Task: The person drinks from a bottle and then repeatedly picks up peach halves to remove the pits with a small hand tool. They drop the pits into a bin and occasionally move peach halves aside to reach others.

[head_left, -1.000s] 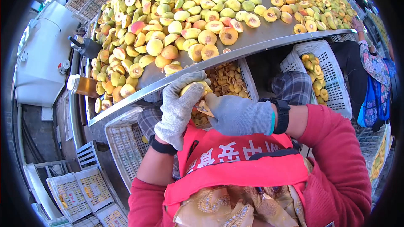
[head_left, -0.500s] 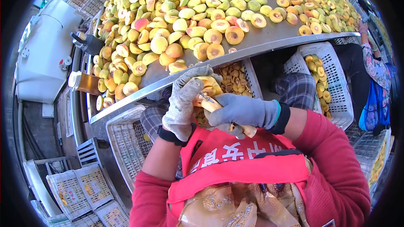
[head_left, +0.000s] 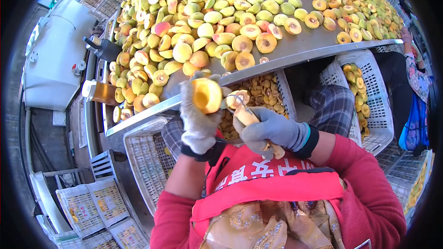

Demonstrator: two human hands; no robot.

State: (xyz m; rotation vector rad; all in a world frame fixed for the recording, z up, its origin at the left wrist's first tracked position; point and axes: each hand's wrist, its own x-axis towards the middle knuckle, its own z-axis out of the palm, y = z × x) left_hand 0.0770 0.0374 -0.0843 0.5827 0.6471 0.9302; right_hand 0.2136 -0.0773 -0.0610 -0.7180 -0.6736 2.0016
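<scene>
"Which thing is the largest?"
"The worktop (head_left: 304, 41), and many fruit halves (head_left: 266, 43) lie on it."
"And how are the hands?"
"They are apart, near its edge. The left hand (head_left: 199, 122) points upward, gripping a hollowed half (head_left: 206, 96). The right hand (head_left: 276, 129), slightly lower, reaches inward with fingers curled around a tool (head_left: 246, 116); a cut piece (head_left: 238, 98) is at its metal end."

Your left hand in a whitish-grey knit glove (head_left: 200, 124) is pointing upward, fingers curling; your right hand in a blue-grey knit glove (head_left: 274, 131) is gripping, its forearm angling inward from a bending elbow.
</scene>
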